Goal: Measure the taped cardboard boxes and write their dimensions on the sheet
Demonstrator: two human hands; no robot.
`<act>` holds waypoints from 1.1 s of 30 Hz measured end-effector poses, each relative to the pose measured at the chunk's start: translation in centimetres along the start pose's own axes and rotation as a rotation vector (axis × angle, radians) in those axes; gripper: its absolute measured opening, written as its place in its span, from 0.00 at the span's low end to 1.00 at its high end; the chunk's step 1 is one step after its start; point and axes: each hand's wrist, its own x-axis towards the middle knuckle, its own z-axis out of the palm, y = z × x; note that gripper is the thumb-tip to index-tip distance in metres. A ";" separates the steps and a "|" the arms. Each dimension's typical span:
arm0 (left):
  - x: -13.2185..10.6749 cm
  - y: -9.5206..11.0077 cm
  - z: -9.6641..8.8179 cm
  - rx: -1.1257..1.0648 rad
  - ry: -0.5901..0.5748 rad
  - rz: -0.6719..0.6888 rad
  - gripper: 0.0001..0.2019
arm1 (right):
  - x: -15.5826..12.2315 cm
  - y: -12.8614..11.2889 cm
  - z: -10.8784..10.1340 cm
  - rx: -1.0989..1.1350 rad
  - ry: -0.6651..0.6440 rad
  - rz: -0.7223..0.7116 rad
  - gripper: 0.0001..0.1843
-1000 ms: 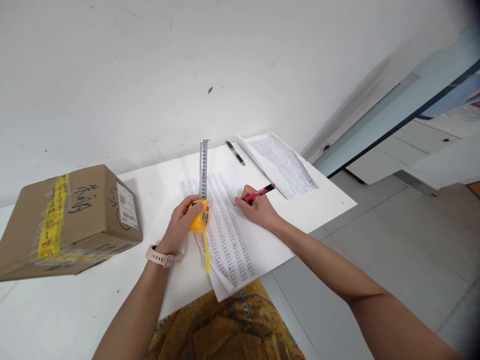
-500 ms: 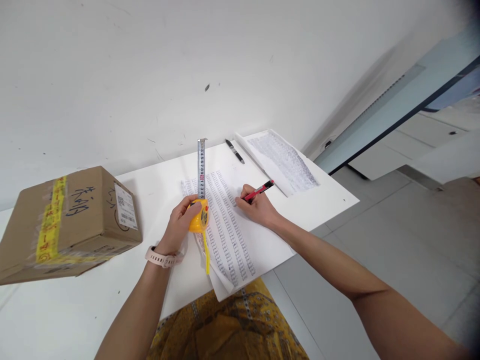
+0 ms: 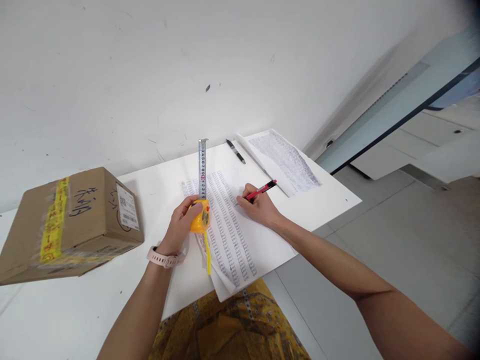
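Note:
My left hand (image 3: 181,223) is closed around a yellow tape measure (image 3: 199,223), thumb on its case. The metal blade (image 3: 202,167) sticks out toward the wall, with numbers showing along it, and a yellow strap hangs toward me. In my right hand (image 3: 258,206) is a red pen (image 3: 262,189) with a black end, gripped as for writing. Its tip points at a sheet of paper (image 3: 228,235) covered in columns of small handwritten marks. That sheet's near edge curls up and reaches past the table's front edge.
A taped cardboard box (image 3: 88,220) stands on the white table (image 3: 157,192) at the left. Near the wall lie a black pen (image 3: 235,151) and a second written sheet (image 3: 284,161) on white paper. Grey floor (image 3: 378,240) shows at the right.
The view has shifted very slightly, so everything sits a little further right. Both hands keep their holds, and the red pen stays at nearly the same place on the paper.

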 end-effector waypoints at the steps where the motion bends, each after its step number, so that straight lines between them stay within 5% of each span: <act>1: 0.0 0.0 0.0 0.002 0.002 -0.001 0.18 | 0.0 0.0 0.0 -0.003 0.003 -0.004 0.15; 33: 0.0 -0.1 -0.1 0.015 0.001 0.003 0.18 | 0.1 0.2 -0.1 -0.073 0.044 -0.005 0.14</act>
